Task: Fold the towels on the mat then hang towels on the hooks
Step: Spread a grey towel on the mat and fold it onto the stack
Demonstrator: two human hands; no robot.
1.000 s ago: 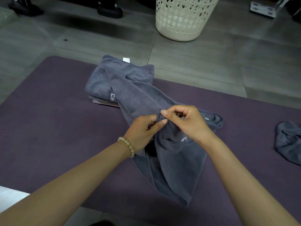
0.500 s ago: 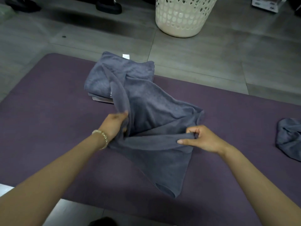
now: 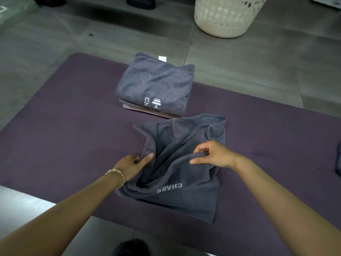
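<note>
your left hand (image 3: 132,164) is pinching the near-left edge of the dark grey terry towel (image 3: 184,198), your right hand (image 3: 215,156) pinching a rolled fold; it is lying rumpled on the purple foam mat (image 3: 73,130); be drawing both edges apart, taut and level; it is no longer draping over the folded grey towel stack (image 3: 156,84).

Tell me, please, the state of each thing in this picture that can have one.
Loose grey towel: rumpled, not neatly folded, lying on the mat, held by both hands.
Left hand: grips the towel's left edge.
Right hand: pinches a raised fold.
Stack of towels: folded, resting on the mat, untouched.
Laundry basket: upright on the floor; contents hidden.
Towel at the right edge: mostly out of frame, cannot tell.
</note>
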